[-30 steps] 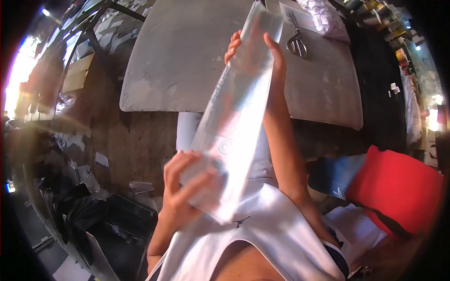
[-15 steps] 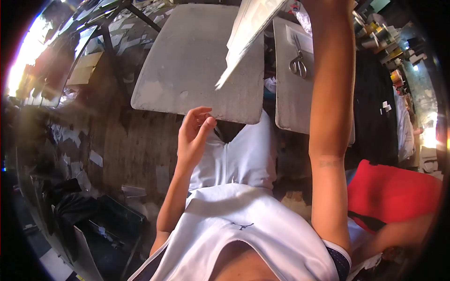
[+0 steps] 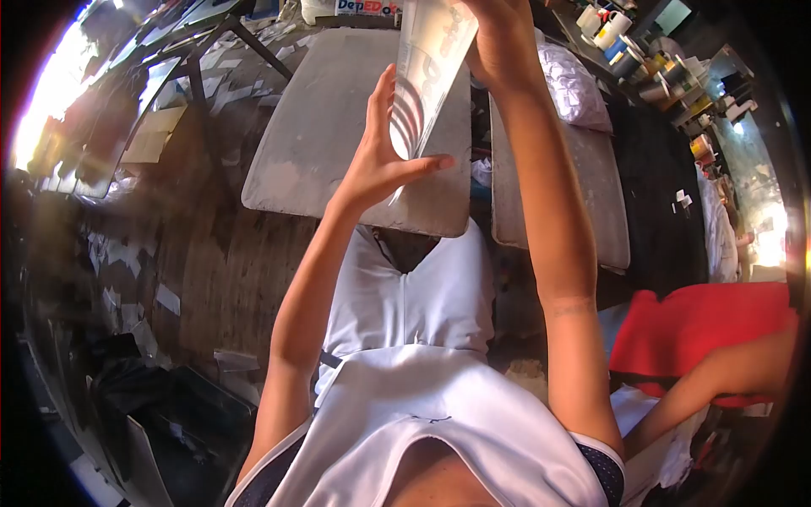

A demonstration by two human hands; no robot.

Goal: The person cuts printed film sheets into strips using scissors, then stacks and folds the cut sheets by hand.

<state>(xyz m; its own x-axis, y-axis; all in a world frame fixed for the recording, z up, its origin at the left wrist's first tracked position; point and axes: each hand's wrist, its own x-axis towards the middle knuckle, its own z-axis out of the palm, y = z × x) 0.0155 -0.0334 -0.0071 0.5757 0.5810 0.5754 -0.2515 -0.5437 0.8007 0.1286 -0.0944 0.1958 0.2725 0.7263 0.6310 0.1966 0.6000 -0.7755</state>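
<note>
A stack of thin, whitish printed sheets (image 3: 429, 80) hangs upright above the grey board (image 3: 296, 160) in front of me, its narrow lower end pointing down. My right hand (image 3: 500, 38) is closed on the upper right edge of the stack; the fingertips are partly cut off by the top of the view. At the stack's lower left, my left hand (image 3: 380, 165) is open, with fingers stretched up along the edge and the thumb spread out to the right. Whether the left fingers touch the sheets I cannot tell.
A second grey board (image 3: 583, 186) lies to the right, with a white plastic bundle (image 3: 573, 84) on it. Spools and containers (image 3: 625, 55) crowd the far right. A person's arm (image 3: 718, 380) and red cloth (image 3: 693, 329) are at lower right. A cardboard box (image 3: 156, 133) stands left.
My left hand has risen and spread open beside the sheets. My right arm has shifted left, bringing the stack more upright and lower. The scissors on the right board are no longer visible.
</note>
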